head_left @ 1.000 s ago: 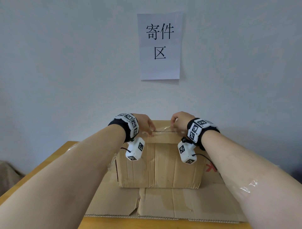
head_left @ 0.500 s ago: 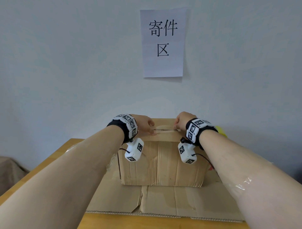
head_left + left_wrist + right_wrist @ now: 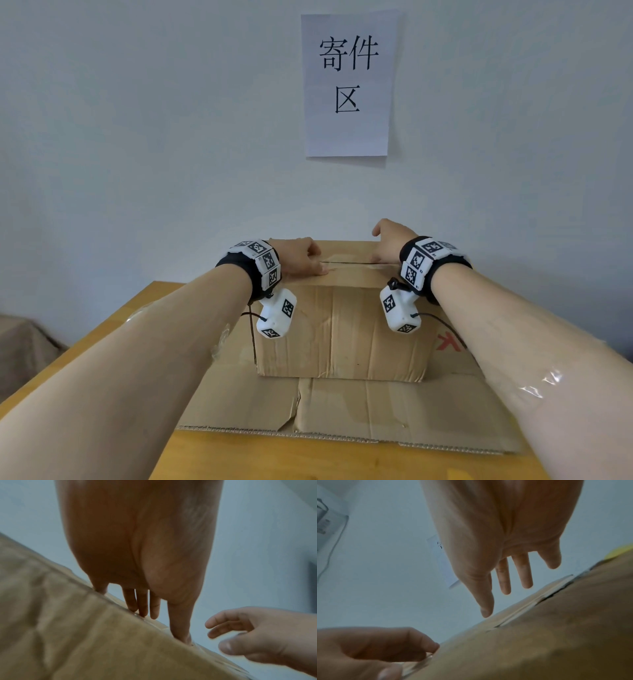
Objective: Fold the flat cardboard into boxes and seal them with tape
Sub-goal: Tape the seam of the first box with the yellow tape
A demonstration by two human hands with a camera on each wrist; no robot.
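Note:
A folded cardboard box (image 3: pixel 342 329) stands on a flat cardboard sheet (image 3: pixel 342 404). Its top flaps meet in a seam (image 3: pixel 352 263) covered by a strip of clear tape (image 3: pixel 527 604). My left hand (image 3: pixel 301 260) rests on the left end of the seam. In the left wrist view its straight fingers (image 3: pixel 142 609) press down on the box top. My right hand (image 3: pixel 385 236) hovers just above the right end of the seam. Its fingers (image 3: pixel 505 585) are straight and spread, clear of the cardboard, and hold nothing.
The sheet lies on a wooden table (image 3: pixel 260 455) against a pale wall with a paper sign (image 3: pixel 347 85). Something yellow (image 3: pixel 619 551) shows behind the box's far right corner. Clear film clings to my right forearm (image 3: pixel 537 383).
My right hand slid right along the seam, let go and lifted off the box top with its fingers spread. The left hand stayed pressed on the left end.

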